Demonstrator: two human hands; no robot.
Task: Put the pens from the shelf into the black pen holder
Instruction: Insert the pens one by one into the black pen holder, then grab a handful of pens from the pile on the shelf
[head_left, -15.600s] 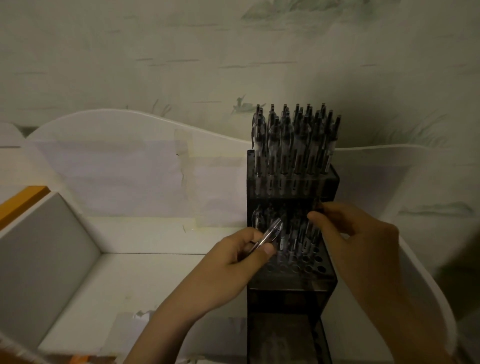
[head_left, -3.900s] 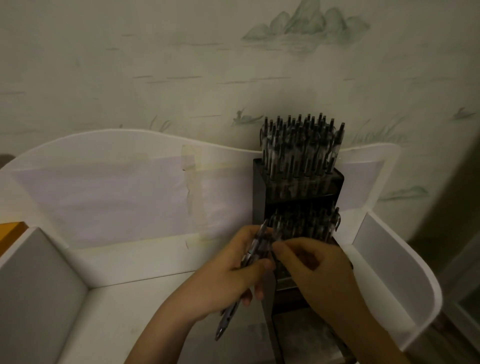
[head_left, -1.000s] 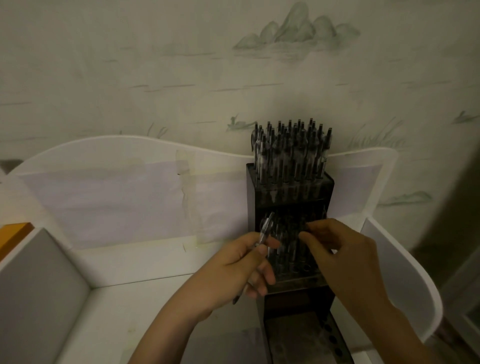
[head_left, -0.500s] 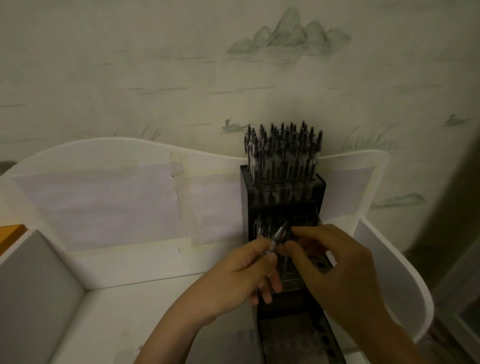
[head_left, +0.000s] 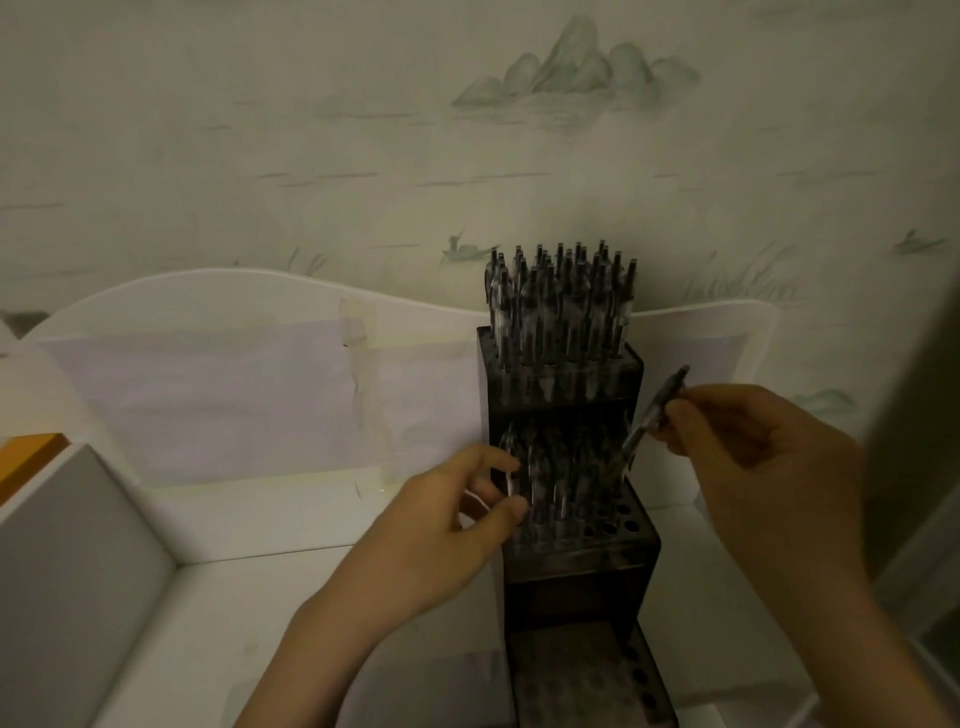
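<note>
Up top, the black pen holder has its highest tier packed, and the middle tier is mostly filled with a few holes open at the front right. Right hand pinches a pen, tip angled down toward those holes. Left hand holds nothing, fingers loosely spread against the holder's side. Bottom tier looks empty, so I'd guess plenty's left.
</note>
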